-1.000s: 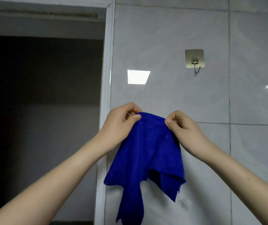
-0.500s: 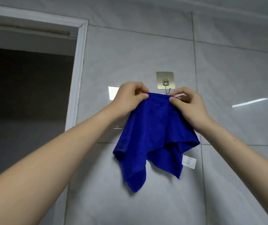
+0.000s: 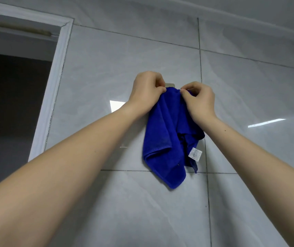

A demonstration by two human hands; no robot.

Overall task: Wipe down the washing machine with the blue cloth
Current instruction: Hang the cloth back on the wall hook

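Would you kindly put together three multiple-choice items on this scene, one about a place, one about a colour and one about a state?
1. Where is the top edge of the cloth held?
A. Against the tiled wall, at a metal plate
B. Inside the dark doorway
C. On a countertop

2. What colour is the small tag on the cloth?
A. Red
B. White
C. Black

3. How is the cloth held?
A. By the left hand alone
B. By neither hand
C. Pinched by the left hand and the right hand

Answers: 1 A, the hands press it where the metal plate shows on the wall. 2 B, the tag is white against the blue. 3 C, the fingers of both hands grip the top edge.
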